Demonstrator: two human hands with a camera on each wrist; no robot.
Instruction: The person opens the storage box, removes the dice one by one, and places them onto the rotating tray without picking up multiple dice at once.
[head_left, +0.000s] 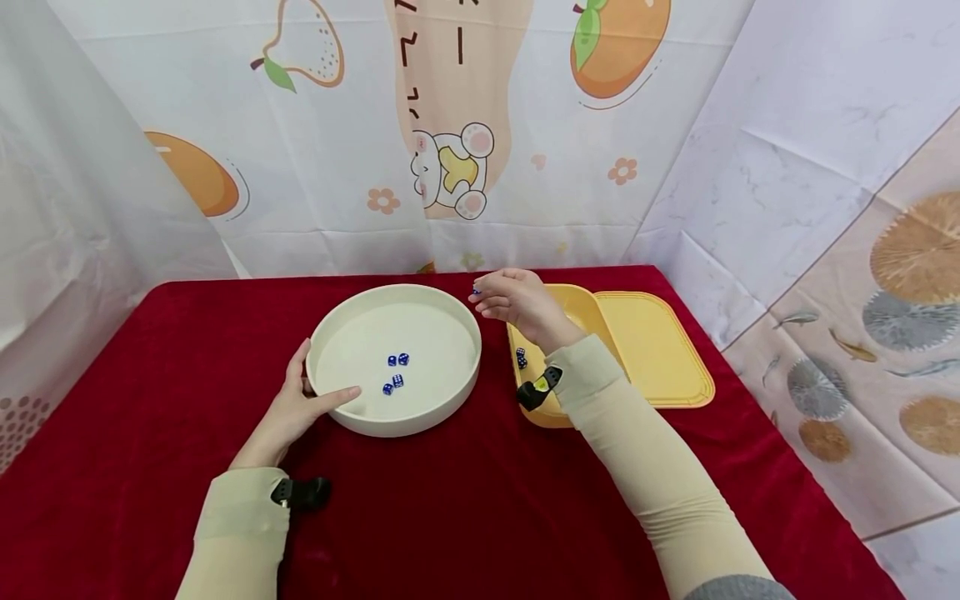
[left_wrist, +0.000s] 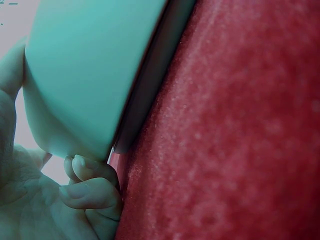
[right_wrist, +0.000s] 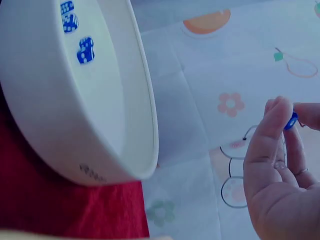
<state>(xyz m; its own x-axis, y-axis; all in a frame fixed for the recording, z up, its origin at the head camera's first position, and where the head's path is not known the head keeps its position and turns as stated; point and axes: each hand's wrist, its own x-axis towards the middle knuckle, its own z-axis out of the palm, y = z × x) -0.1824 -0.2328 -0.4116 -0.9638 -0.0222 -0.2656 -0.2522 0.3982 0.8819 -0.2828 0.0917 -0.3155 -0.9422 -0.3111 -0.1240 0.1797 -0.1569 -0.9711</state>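
While your left hand (head_left: 295,408) grips the round white tray (head_left: 367,333), your right hand (head_left: 521,304) pinches one blue die (right_wrist: 291,121) near its rim. Four dice (head_left: 397,381) already sit inside; at least two others (head_left: 521,360) seem left in the yellow box (head_left: 551,418).

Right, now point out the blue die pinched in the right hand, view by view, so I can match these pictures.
Head: the blue die is near the picture's centre, at the tips of the right hand.
Left wrist: not in it.
Right wrist: right of centre, mid-height.
Shared landmark: the white round tray, partly shown in both wrist views.
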